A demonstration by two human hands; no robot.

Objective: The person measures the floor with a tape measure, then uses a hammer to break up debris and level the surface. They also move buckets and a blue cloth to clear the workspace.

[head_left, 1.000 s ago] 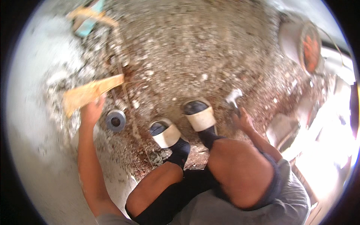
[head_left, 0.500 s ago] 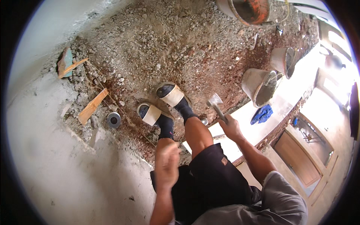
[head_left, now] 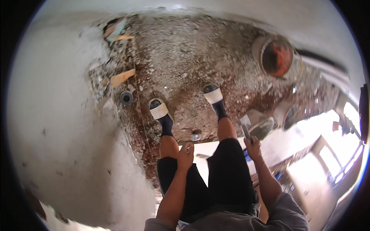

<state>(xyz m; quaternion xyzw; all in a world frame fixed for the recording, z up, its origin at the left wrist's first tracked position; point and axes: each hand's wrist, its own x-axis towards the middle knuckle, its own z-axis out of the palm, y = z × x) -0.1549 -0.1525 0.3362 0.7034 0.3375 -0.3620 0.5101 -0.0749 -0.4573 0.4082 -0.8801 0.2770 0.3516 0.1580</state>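
The hammer (head_left: 246,130) is out to the person's right, off the ground, near the lower right edge of the rubble floor (head_left: 169,54). The right hand (head_left: 253,149) is closed around its handle, and the head points up and away from the body; I'd say that grip low on the shaft keeps the head well clear of the leg. The hands are apart. The left hand (head_left: 185,156) hangs in front of the left thigh, fingers curled; from here I can't tell whether anything is in it.

The 2 sandals (head_left: 158,111) stand well apart, probably for steadier footing on loose stones. Along the left edge of the rubble, beside the pale concrete (head_left: 69,127), sit a grey ring-shaped piece (head_left: 126,98) and 1 wedge of wood (head_left: 122,78). A thin string (head_left: 139,109) runs near them; drawn that straight, it seems to be pulled tight. Towards the upper left corner, 1 more wood strip (head_left: 122,37) lies against a greenish piece (head_left: 118,29).

By the upper right edge is an orange-lined bucket (head_left: 278,61). 2 further buckets (head_left: 264,129) are blurred near the lower right edge, perhaps kept there to leave the middle free for feet.
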